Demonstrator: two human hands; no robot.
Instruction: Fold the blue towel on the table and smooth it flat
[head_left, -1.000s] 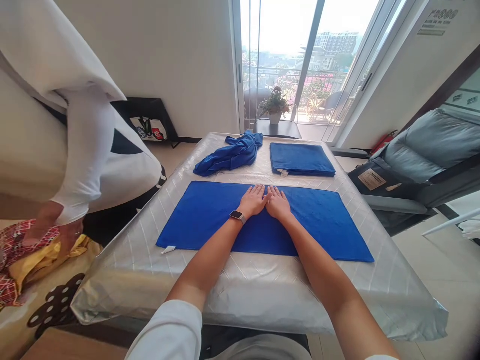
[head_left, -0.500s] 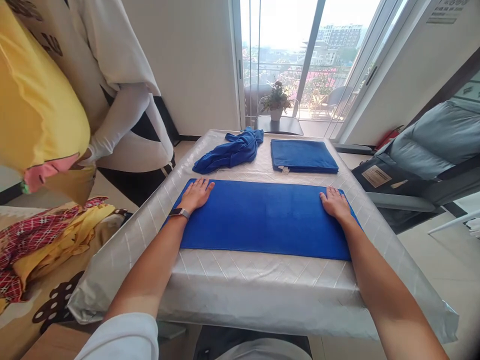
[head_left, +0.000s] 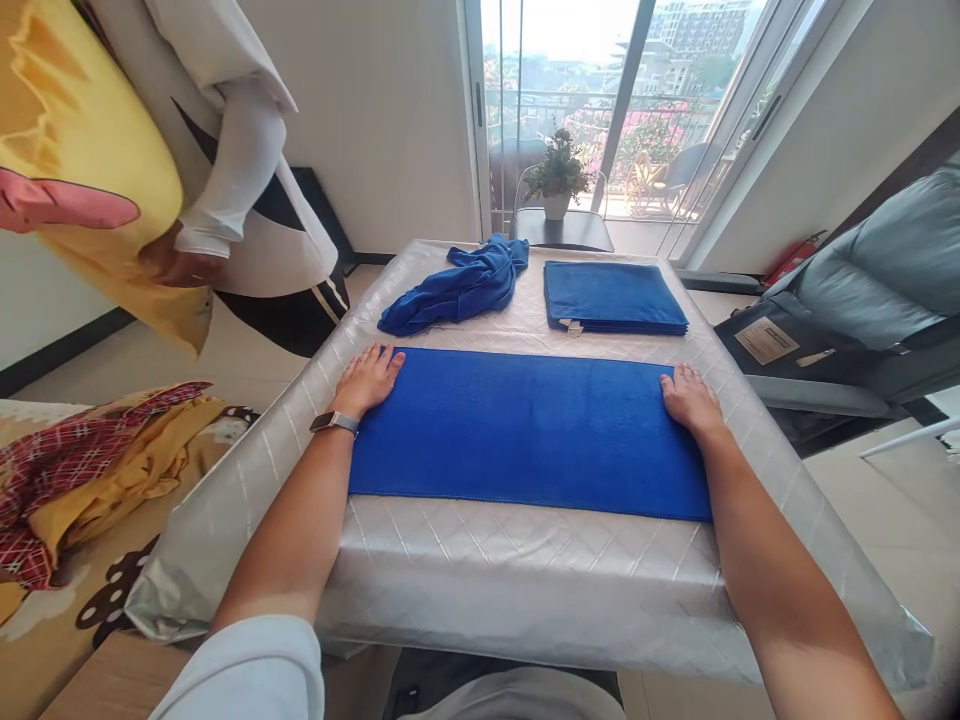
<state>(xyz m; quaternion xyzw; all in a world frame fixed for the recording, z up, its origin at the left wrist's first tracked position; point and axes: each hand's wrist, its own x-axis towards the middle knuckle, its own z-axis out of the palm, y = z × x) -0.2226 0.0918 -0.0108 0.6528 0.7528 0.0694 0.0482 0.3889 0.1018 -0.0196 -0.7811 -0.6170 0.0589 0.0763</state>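
Note:
A blue towel (head_left: 525, 430), folded into a long strip, lies flat across the table in front of me. My left hand (head_left: 367, 380) rests palm down on its far left corner, fingers stretched out, a watch on the wrist. On the opposite end, my right hand (head_left: 691, 400) lies flat over the far right corner, fingers extended. Behind the strip is a crumpled blue towel (head_left: 461, 287) on the left. To its right sits a neat stack of folded blue towels (head_left: 615, 297) with a white tag at its near edge.
A silver quilted cover (head_left: 517, 590) drapes the table. At the left stands a person (head_left: 247, 160) holding a yellow cloth (head_left: 97, 140), beside a bed with plaid and yellow fabric (head_left: 112, 470). A grey armchair (head_left: 832, 395) flanks the right; a potted plant (head_left: 556, 180) stands beyond.
My hands have slid outward, the left one leftward and the right one rightward, to the strip's ends. The person at the left has shifted the yellow cloth.

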